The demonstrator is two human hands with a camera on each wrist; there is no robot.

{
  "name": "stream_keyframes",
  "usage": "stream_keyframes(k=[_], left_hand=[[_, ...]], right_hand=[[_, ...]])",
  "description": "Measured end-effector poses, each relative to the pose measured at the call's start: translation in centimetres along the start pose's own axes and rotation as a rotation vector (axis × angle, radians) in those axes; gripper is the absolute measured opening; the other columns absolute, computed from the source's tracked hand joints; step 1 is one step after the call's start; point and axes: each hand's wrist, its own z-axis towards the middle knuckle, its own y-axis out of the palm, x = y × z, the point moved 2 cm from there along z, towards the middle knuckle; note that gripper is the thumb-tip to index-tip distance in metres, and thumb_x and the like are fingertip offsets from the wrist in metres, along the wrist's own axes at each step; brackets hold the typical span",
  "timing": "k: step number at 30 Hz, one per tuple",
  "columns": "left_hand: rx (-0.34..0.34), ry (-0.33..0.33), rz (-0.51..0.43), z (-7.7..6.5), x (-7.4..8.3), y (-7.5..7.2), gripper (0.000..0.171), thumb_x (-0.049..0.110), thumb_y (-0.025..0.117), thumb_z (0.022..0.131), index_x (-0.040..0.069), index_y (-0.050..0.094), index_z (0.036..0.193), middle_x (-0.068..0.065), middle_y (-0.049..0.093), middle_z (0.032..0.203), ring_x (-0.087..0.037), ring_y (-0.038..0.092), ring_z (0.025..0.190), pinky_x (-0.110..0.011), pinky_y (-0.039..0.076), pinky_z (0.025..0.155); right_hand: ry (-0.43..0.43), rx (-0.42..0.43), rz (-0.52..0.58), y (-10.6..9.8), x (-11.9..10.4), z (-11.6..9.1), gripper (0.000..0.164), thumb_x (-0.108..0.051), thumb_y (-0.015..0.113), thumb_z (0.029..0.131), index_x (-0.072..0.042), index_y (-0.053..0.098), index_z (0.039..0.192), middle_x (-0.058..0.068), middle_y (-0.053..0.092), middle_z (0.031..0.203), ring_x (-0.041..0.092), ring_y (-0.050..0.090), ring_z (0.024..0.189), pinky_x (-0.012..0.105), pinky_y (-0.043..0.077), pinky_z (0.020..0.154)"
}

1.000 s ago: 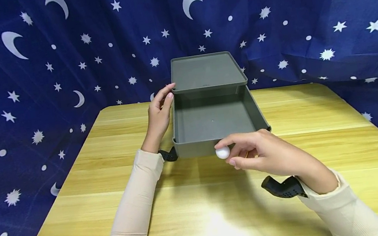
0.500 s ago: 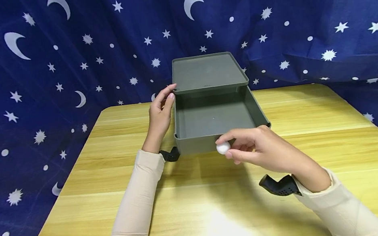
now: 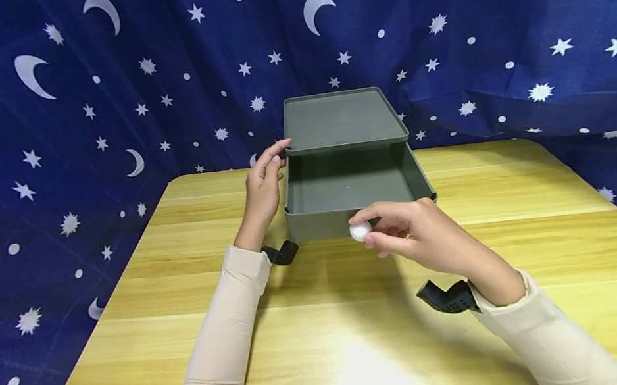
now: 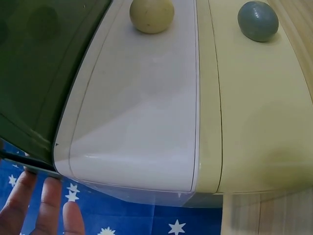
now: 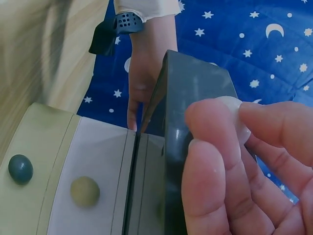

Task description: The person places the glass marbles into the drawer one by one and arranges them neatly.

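Observation:
A small drawer cabinet with a dark grey-green top (image 3: 342,119) stands on the table. Its top drawer (image 3: 313,224) is pulled partway out, and nothing shows inside it. My right hand (image 3: 435,237) pinches the round white knob (image 3: 359,232) on that drawer's front between thumb and fingers. My left hand (image 3: 262,196) rests against the cabinet's left side near the top front corner, fingers mostly straight. Below, in the left wrist view, are a white drawer front (image 4: 137,117) with a yellowish knob (image 4: 152,15) and a pale yellow one (image 4: 259,107) with a blue-grey knob (image 4: 258,21).
The wooden table (image 3: 308,352) extends on both sides and in front of the cabinet. A dark blue curtain (image 3: 190,44) with white moons and stars hangs behind and beside it. A black wrist mount (image 3: 448,296) sticks out below the right wrist, and another (image 3: 282,254) by the left.
The top drawer has slid partway inward, away from me, with my right hand following on the knob. My left hand has stayed at the cabinet's side.

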Motion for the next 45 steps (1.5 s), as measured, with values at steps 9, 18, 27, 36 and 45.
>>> stream_keyframes(k=[9, 18, 27, 36, 45], left_hand=[[-0.011, -0.012, -0.003, 0.1, 0.0, 0.0, 0.045, 0.010, 0.038, 0.112, 0.004, 0.066, 0.147, -0.011, 0.059, 0.157, -0.032, 0.063, 0.129, -0.045, 0.048, 0.101], [-0.001, -0.015, -0.003, 0.1, -0.1, 0.0, 0.047, 0.009, 0.036, 0.110, 0.003, 0.066, 0.147, -0.011, 0.059, 0.157, -0.032, 0.064, 0.128, -0.050, 0.048, 0.103], [0.006, -0.005, 0.002, 0.1, 0.0, 0.0, 0.047, 0.008, 0.036, 0.110, 0.002, 0.065, 0.146, -0.012, 0.059, 0.157, -0.032, 0.064, 0.128, -0.041, 0.048, 0.100], [0.000, -0.006, -0.016, 0.1, -0.1, 0.1, 0.046, 0.007, 0.036, 0.112, 0.001, 0.064, 0.147, -0.012, 0.058, 0.158, -0.032, 0.062, 0.128, -0.052, 0.047, 0.104], [-0.010, -0.019, -0.026, -0.1, 0.1, 0.1, 0.046, 0.009, 0.034, 0.113, 0.002, 0.064, 0.148, -0.012, 0.055, 0.161, -0.033, 0.060, 0.132, -0.063, 0.043, 0.109]], right_hand=[[0.045, 0.005, -0.018, -0.2, 0.5, 1.3, 0.021, 0.001, 0.071, 0.103, -0.006, 0.076, 0.122, -0.005, 0.077, 0.086, 0.008, 0.073, 0.073, 0.032, 0.063, 0.072], [0.055, 0.030, 0.002, -0.7, 1.9, 2.5, 0.022, 0.003, 0.071, 0.102, -0.002, 0.076, 0.123, 0.003, 0.079, 0.088, 0.014, 0.075, 0.072, 0.030, 0.063, 0.072], [0.104, 0.073, 0.015, -1.1, 3.3, 3.8, 0.022, 0.001, 0.070, 0.103, -0.002, 0.075, 0.125, 0.009, 0.079, 0.092, 0.013, 0.075, 0.080, 0.026, 0.062, 0.076], [0.141, 0.119, 0.063, -1.3, 4.8, 4.7, 0.025, 0.002, 0.069, 0.104, 0.001, 0.073, 0.128, 0.020, 0.077, 0.093, 0.023, 0.074, 0.076, 0.025, 0.059, 0.072], [0.186, 0.167, 0.110, -1.1, 6.0, 5.4, 0.026, -0.005, 0.069, 0.106, 0.000, 0.072, 0.131, 0.022, 0.076, 0.095, 0.031, 0.075, 0.079, 0.026, 0.061, 0.074]])
